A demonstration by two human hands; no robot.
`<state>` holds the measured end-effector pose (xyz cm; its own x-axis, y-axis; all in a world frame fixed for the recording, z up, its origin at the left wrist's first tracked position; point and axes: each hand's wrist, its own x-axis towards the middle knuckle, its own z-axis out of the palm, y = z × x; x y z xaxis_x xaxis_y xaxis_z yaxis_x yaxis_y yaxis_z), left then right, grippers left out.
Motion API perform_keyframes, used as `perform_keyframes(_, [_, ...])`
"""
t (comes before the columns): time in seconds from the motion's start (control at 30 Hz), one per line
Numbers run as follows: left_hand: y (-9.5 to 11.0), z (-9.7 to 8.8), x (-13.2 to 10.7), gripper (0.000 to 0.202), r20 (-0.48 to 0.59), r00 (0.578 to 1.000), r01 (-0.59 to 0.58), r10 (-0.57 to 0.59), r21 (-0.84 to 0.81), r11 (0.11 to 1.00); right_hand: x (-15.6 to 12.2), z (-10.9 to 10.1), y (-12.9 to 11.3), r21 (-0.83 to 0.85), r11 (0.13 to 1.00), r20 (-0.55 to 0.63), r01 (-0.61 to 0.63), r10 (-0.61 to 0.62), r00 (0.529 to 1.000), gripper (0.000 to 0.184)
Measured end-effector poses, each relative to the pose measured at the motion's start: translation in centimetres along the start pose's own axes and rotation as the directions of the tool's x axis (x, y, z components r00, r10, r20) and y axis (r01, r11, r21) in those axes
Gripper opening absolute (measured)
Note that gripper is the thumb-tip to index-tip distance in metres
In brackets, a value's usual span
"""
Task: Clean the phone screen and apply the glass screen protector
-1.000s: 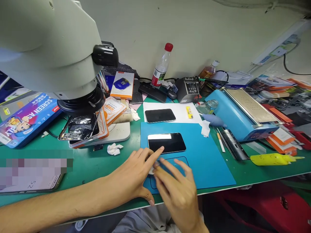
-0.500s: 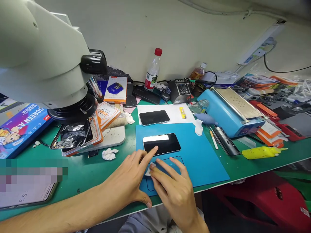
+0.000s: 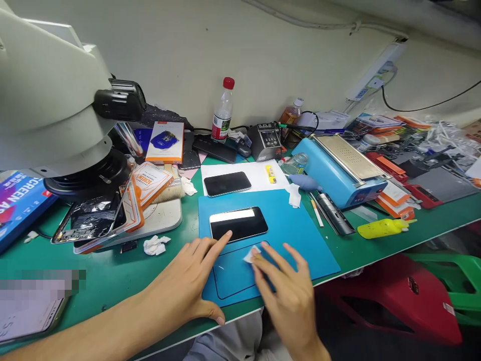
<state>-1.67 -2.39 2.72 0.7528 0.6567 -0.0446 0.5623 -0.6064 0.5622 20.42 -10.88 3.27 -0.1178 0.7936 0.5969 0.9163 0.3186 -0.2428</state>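
Observation:
A clear screen protector [image 3: 233, 275] with a black border lies flat on the blue mat [image 3: 300, 228], near the table's front edge. My right hand [image 3: 289, 293] pinches a small white wipe [image 3: 250, 254] over the right part of the protector. My left hand [image 3: 188, 278] is spread open at the protector's left side. Its index fingertip overlaps the lower edge of a black-screened phone [image 3: 240, 228], and its thumb points toward the front edge. Whether the left fingertips press on anything cannot be made out. Behind the mat, another dark phone [image 3: 227, 184] rests on white paper [image 3: 259, 178].
A microscope [image 3: 56, 110] looms at the left above an opened phone [image 3: 93, 220]. Crumpled tissue [image 3: 156, 245] lies left of the mat. To the right are a blue machine [image 3: 334, 173] with a metal plate, a black tool [image 3: 336, 215] and a yellow squeeze bottle [image 3: 383, 228].
My right hand has slid the wipe rightward across the protector, uncovering its left and middle parts. My left hand keeps its place by the phone. The whole view has shifted slightly.

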Motion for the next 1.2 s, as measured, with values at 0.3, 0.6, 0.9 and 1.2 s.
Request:
perform_keyframes(0.3, [0.2,0.8,-0.3,0.141,-0.04,0.999,0.014,-0.012,0.06,0.998,0.2,0.5,-0.4,-0.005,0.999,-0.038,-0.049,0.049,0.998,0.022])
perform_keyframes(0.6, [-0.1,0.8,0.0,0.12,-0.038,0.999,-0.027,0.03,0.084,0.996,-0.1,0.8,-0.4,-0.013,0.999,-0.032,-0.053,0.052,0.998,0.021])
perform_keyframes(0.9, [-0.2,0.8,-0.1,0.109,-0.051,0.998,-0.039,0.045,0.117,0.992,-1.1,-0.7,1.9,-0.101,0.986,-0.067,-0.136,0.13,0.989,0.02])
perform_keyframes(1.2, [-0.1,0.8,0.2,0.111,-0.101,0.99,-0.082,0.098,0.151,0.985,-1.0,-1.0,2.1,-0.133,0.984,-0.054,-0.12,0.114,0.992,0.02])
